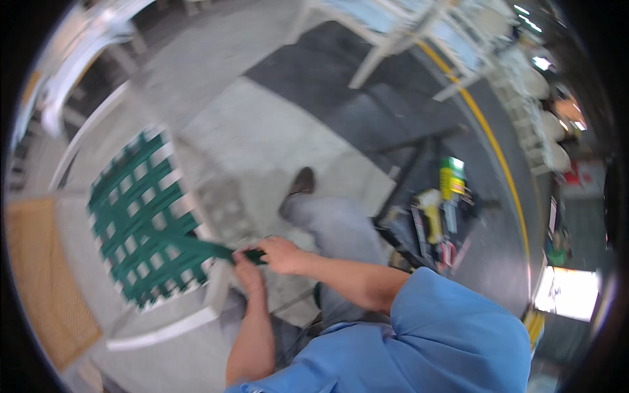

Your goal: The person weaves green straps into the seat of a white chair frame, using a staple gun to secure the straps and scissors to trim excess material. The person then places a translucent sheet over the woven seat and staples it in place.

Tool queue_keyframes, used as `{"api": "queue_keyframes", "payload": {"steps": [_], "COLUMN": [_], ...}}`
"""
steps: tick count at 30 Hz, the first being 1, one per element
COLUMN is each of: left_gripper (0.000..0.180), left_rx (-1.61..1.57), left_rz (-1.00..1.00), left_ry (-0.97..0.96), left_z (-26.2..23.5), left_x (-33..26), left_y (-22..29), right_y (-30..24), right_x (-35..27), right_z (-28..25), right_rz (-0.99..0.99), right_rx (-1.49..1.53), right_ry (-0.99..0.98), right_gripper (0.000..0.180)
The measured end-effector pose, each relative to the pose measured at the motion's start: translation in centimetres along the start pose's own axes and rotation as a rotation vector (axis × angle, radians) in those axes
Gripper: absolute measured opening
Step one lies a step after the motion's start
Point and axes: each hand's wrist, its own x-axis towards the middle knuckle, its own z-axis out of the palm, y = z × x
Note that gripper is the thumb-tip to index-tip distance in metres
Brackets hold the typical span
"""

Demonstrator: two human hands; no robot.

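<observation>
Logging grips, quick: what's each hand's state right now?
Left hand: closed, holding the green strap.
Right hand: closed, holding the same strap nearer its end.

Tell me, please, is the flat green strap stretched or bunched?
Stretched: the strap runs straight from green woven seat to left hand and right hand.

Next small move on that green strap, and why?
I'd probably pull the green strap snug against the white chair frame: the left hand and right hand both grip it, close together, and it runs from the woven green panel past the panel's edge, that stretch not woven in.
</observation>
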Motion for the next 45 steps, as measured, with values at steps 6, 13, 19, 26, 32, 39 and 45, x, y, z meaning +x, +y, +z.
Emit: {"api": "queue_keyframes", "payload": {"steps": [6,13,19,26,32,39,45], "left_gripper": [0.063,0.062,0.055,0.054,0.056,0.028,0.020], "left_rx": [-0.105,0.072,0.047,0.053,-0.071,-0.038,-0.031], "left_rz": [0.087,0.053,0.043,-0.044,0.000,0.140,0.240], "left_ry": [0.029,-0.030,0.146,0.131,0.111,0.173,0.359], "left_z": [-1.4,0.0,-2.0,-1.7,-0.7,0.2,0.9], "left_x": [1.2,0.2,0.3,-0.7,-0.9,0.4,0.1], "left_y": [-1.3,0.2,0.3,0.4,1.7,-2.8,-2.4], "right_y": [5.1,24.0,20.8,2.3,-12.5,-17.5,-17.1], "right_x": [-16.0,-28.3,-24.1,-16.2,-4.4,4.3,5.6], "right_z": [-16.9,-18.3,-18.8,-22.5,-17.8,-9.7,-7.6], "right_rz": [0.266,0.743,0.600,0.228,-0.015,0.053,0.008], "right_rx": [0.169,0.050,0.144,0.316,0.176,0.019,-0.018], "right_ry": [0.896,0.762,0.831,0.665,-0.038,-0.351,-0.299], "right_gripper": [0.028,0.049,0.046,0.040,0.042,0.042,0.043]}}
